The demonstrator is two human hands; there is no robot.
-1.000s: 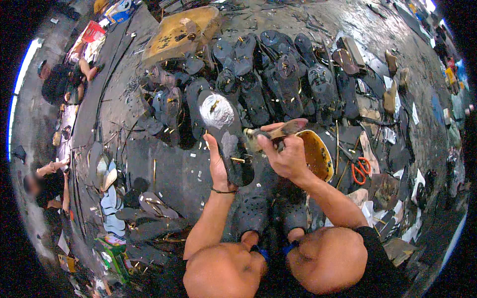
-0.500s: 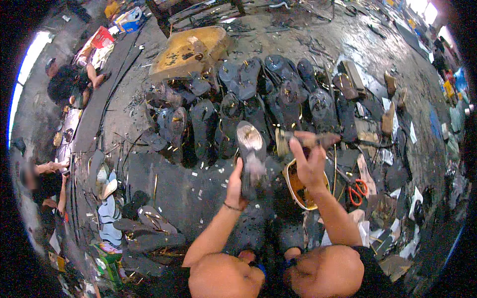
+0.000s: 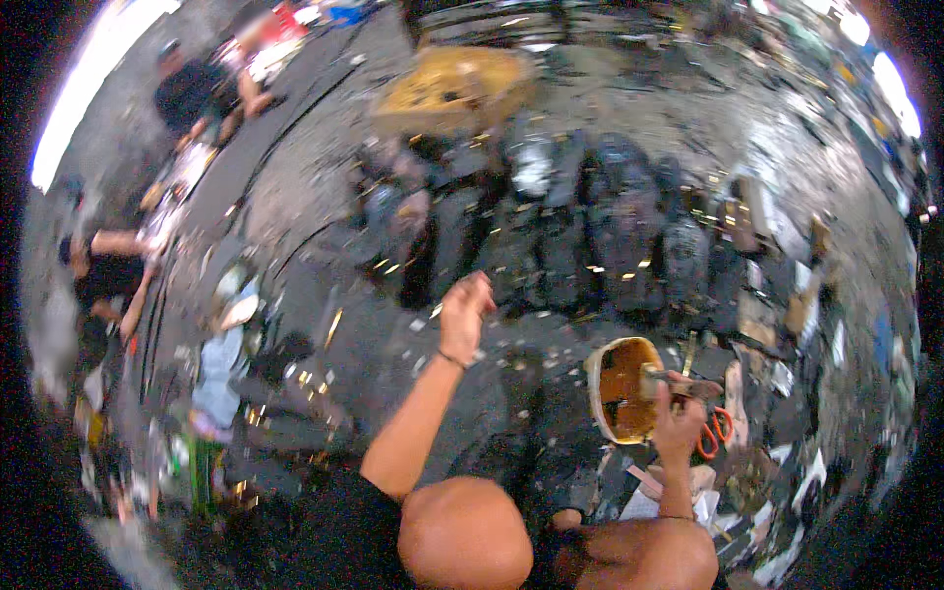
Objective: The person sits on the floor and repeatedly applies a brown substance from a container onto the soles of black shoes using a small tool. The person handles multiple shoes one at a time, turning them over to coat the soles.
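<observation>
Brush at the glue tub, left hand loose over the soles

I saw my right hand (image 3: pixel 678 423) pinching a thin brush-like stick (image 3: pixel 678 379) over the round yellowish tub of brown glue (image 3: pixel 621 388), right of centre in the frame; my left hand (image 3: pixel 464 313), at centre, was loosely curled, and through the blur I could not tell whether it pinched anything. I judged a drip the likeliest slip, since the stick's tip sat at the tub's rim, and a nudge might tip the tub towards the orange-handled scissors (image 3: pixel 710 438) just beside it. The row of dark shoe soles (image 3: pixel 590 236) closed off the upper centre, scraps crowded the right edge, and bare dark floor (image 3: pixel 374 344) left of my arm gave the only open room, well apart from the seated people (image 3: pixel 108 275) at far left.
</observation>
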